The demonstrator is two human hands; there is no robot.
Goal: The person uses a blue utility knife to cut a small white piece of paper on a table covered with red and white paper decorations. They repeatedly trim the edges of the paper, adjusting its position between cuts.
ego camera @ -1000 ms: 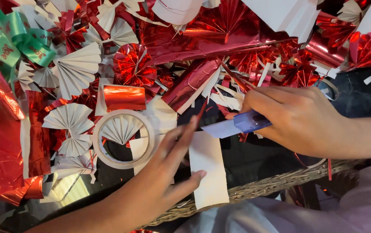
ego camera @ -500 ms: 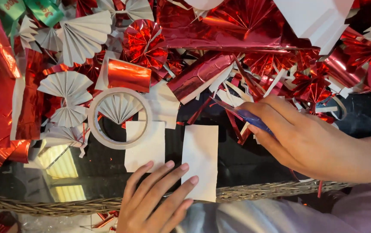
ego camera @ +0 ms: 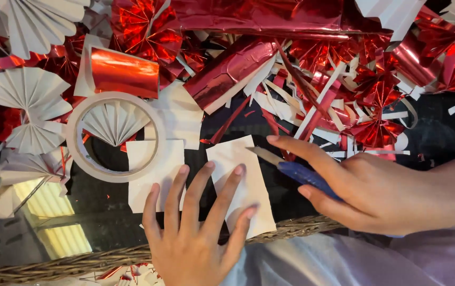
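A white paper rectangle (ego camera: 240,182) lies flat on the dark glossy worktop (ego camera: 106,212), and everything else is placed from it. The left hand (ego camera: 196,233) rests on it with fingers spread and flat, open, two fingertips pressing its lower half and the others reaching onto a second white paper piece (ego camera: 153,172) just to the left of the rectangle. The right hand (ego camera: 375,193) comes in from the right, closed around the blue handle of a craft knife (ego camera: 296,172), whose blade tip touches the rectangle's upper right edge; the index finger stretches out along the tool. Further left of the rectangle, a white tape ring (ego camera: 114,136) lies flat, overlapping the second piece, with a white pleated paper fan (ego camera: 114,122) showing through its hole. Above and left of the rectangle stands a curled red foil sheet (ego camera: 124,71); directly above it lies a red foil roll (ego camera: 233,71), and to the upper right a tangle of white and red paper strips (ego camera: 312,106) and red foil rosettes (ego camera: 375,130) crowds close to the knife hand. More white fans (ego camera: 26,95) lie far left. Below the rectangle runs the woven wicker rim (ego camera: 291,228) of the worktop, partly covered by its lower corner.
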